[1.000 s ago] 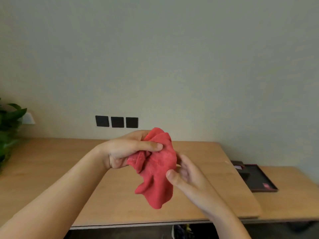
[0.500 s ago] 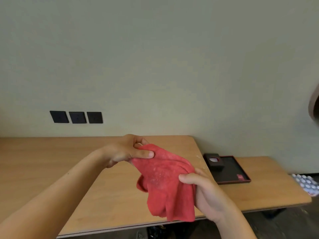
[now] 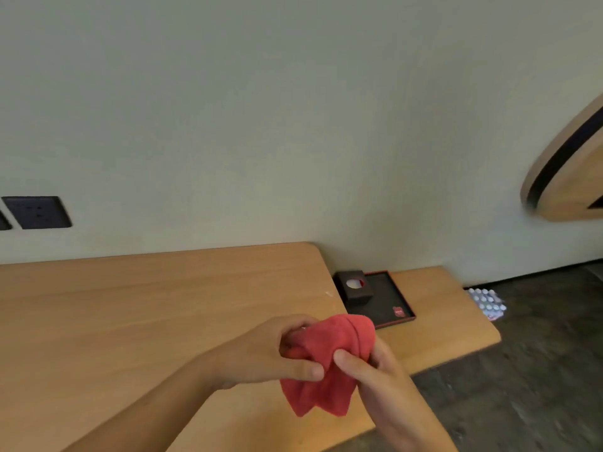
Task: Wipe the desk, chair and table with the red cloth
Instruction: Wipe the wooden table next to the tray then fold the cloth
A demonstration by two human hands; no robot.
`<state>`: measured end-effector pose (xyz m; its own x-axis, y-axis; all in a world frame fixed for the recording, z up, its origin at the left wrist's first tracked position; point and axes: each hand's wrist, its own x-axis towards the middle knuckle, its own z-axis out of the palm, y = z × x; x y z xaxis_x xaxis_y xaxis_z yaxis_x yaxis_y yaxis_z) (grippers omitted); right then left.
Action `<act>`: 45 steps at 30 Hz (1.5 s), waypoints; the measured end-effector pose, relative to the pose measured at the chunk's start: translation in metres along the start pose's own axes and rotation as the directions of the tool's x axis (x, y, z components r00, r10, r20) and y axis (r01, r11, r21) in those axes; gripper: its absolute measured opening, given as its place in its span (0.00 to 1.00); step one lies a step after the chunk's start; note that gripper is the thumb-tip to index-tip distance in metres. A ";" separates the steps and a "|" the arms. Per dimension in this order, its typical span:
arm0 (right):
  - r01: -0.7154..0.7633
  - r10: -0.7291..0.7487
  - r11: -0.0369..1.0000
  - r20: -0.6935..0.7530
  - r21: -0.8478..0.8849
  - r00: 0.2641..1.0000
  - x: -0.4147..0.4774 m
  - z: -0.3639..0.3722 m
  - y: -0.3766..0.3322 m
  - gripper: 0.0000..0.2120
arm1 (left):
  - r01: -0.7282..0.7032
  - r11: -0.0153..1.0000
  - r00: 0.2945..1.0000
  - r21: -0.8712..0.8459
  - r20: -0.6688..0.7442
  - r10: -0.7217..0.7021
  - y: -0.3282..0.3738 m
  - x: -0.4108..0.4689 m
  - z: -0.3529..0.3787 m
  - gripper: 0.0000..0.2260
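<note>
The red cloth (image 3: 329, 363) hung bunched above the table (image 3: 146, 321) near its front right corner, not yet on the wood. The left hand (image 3: 270, 350) had its grip curled round 1 fold. The right hand (image 3: 381, 370) pinched the other side, probably gathering a wiping pad. Beyond the right edge, a lower table (image 3: 450, 314) carried a black tray (image 3: 388, 295) and box (image 3: 355, 293) by the pale wall (image 3: 293, 125).

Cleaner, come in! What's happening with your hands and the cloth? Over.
Left hand, right hand both gripping bunched red cloth. Held over light wooden desk, not wiping. Black tray aside on lower table.
</note>
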<state>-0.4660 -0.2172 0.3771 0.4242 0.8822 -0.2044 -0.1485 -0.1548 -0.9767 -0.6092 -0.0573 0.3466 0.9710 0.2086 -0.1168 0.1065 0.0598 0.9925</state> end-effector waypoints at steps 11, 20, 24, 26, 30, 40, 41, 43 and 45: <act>-0.199 0.302 0.947 -0.491 0.251 0.817 0.065 -0.050 0.061 0.26 | 0.058 0.838 0.895 0.543 -0.400 0.197 -0.034 0.098 0.017 0.10; -0.298 0.574 0.652 -0.196 0.697 0.795 0.134 -0.125 0.106 0.20 | 0.129 0.603 0.944 0.788 -0.283 0.168 -0.102 0.156 0.058 0.26; -0.249 0.454 0.841 -0.378 0.479 0.807 0.195 -0.178 0.102 0.10 | 0.453 0.590 0.856 0.669 -0.511 -0.078 -0.154 0.172 0.026 0.27; -0.186 0.277 0.954 -0.460 0.234 0.843 0.230 -0.188 0.096 0.07 | 0.602 0.460 0.781 0.653 -0.602 -0.168 -0.184 0.174 0.001 0.30; 0.053 -0.240 0.901 -0.392 -0.431 0.888 0.287 -0.184 0.111 0.12 | 0.736 0.297 0.663 0.608 -0.737 -0.135 -0.230 0.173 -0.032 0.42; 0.315 -0.279 0.244 0.245 -0.917 0.928 0.327 -0.165 0.184 0.33 | 0.762 0.195 0.630 0.618 -0.776 -0.004 -0.251 0.195 -0.056 0.33; 0.305 -0.317 0.257 0.218 -0.917 0.923 0.336 -0.161 0.179 0.34 | 0.759 0.203 0.632 0.618 -0.775 -0.004 -0.250 0.197 -0.057 0.34; 0.270 -0.301 0.247 0.191 -0.931 0.934 0.354 -0.152 0.173 0.37 | 0.753 0.214 0.636 0.622 -0.772 0.005 -0.250 0.198 -0.057 0.35; 0.233 -0.200 0.197 0.194 -0.952 0.960 0.365 -0.145 0.180 0.40 | 0.747 0.214 0.642 0.629 -0.767 0.014 -0.252 0.198 -0.058 0.35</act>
<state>-0.2087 0.0128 0.1176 0.2637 0.9645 0.0116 0.9205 -0.2481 -0.3020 -0.4558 0.0252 0.0718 0.4608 0.8831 -0.0884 0.8828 -0.4458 0.1481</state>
